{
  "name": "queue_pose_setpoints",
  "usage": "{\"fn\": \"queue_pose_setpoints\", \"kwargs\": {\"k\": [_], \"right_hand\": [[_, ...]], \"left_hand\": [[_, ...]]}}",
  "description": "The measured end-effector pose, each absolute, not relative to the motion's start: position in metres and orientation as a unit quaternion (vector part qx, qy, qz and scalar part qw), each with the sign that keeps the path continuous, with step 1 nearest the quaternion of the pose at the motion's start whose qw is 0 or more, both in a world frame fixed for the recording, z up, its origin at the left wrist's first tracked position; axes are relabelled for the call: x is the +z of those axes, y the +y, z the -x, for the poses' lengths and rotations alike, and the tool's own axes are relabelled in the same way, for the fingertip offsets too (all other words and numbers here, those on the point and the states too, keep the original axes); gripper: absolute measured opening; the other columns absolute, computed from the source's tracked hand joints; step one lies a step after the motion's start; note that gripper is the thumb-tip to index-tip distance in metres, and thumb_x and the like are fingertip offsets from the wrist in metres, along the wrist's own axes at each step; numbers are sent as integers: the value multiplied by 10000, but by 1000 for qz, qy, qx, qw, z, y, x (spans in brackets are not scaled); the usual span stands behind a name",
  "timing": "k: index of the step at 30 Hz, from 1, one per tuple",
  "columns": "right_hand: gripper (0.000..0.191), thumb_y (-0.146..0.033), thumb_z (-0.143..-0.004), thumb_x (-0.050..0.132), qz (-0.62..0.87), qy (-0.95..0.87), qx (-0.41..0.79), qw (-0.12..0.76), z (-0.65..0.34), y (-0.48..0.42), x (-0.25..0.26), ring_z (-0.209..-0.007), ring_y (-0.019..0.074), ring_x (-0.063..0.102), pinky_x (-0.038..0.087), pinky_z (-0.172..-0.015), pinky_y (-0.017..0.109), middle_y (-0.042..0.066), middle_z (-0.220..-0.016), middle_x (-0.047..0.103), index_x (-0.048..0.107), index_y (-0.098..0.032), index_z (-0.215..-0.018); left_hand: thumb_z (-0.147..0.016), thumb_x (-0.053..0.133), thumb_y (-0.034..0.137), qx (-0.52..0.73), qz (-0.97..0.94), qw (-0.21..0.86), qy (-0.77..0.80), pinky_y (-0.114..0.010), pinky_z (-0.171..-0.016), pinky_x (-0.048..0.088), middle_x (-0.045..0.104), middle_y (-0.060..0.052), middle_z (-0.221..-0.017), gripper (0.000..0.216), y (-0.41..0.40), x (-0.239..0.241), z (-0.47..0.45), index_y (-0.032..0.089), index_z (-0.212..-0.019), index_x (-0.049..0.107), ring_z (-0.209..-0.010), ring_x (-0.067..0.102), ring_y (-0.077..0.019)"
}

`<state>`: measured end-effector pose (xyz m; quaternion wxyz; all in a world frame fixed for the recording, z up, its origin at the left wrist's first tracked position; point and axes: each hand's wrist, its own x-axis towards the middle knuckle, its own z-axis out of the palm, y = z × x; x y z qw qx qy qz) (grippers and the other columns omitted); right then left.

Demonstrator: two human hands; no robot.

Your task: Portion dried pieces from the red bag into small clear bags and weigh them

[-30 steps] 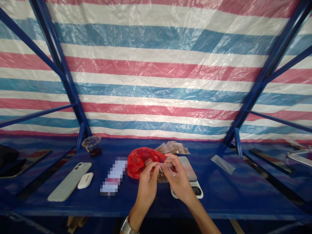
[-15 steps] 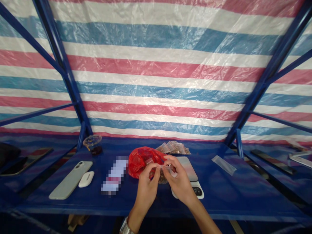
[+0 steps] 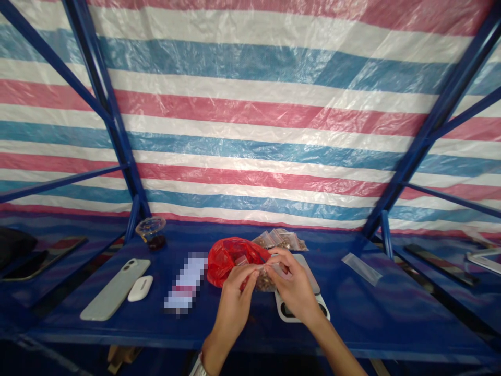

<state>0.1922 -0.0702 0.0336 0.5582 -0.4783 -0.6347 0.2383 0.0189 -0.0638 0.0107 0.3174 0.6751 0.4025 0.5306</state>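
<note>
The left hand [image 3: 234,305] and right hand [image 3: 293,288] are working together just in front of the red plastic bag [image 3: 230,261]. Their fingers [image 3: 250,272] are nearly shut, pinching a small clear plastic bag [image 3: 274,269] from both sides, so it is pulling flat between them. Brown bits [image 3: 265,282] are sitting just under the fingers, and a white scale [image 3: 282,310] is resting to the right of the red bag.

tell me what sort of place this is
Probably a makeshift market stall: striped plastic tarpaulin on a blue metal frame, small plastic packets beside what looks like a weighing scale.
</note>
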Motion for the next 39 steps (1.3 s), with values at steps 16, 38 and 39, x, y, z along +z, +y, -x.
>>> {"fn": "queue_pose_setpoints", "kwargs": {"k": [16, 38, 39], "right_hand": [[237, -285, -826, 616, 716, -510, 81, 469, -328, 57, 6, -886, 256, 737, 556, -833, 356, 96, -943, 771, 735, -172, -997], [277, -216, -952, 515, 747, -647, -142, 54, -505, -21, -21, -1003, 264, 689, 530, -840, 363, 110, -1077, 688, 775, -235, -1043], [271, -234, -960, 507, 739, -651, -160, 69, -499, -21, -14, -992, 269, 687, 533, -843, 376, 113, -1075, 691, 773, -227, -1015]], "left_hand": [[-1040, 480, 296, 477, -726, 101, 485, -444, -981, 603, 720, -61, -1150, 266, -72, -37, 25, 285, -1166, 714, -1090, 703, -242], [-1031, 499, 301, 503, -697, 41, 509, -414, -940, 615, 678, -72, -1090, 236, -68, -57, 35, 240, -1117, 710, -1032, 697, -233], [-1030, 500, 291, 511, -692, 36, 509, -407, -934, 615, 679, -74, -1081, 231, -70, -56, 36, 236, -1105, 711, -1024, 697, -230]]}}
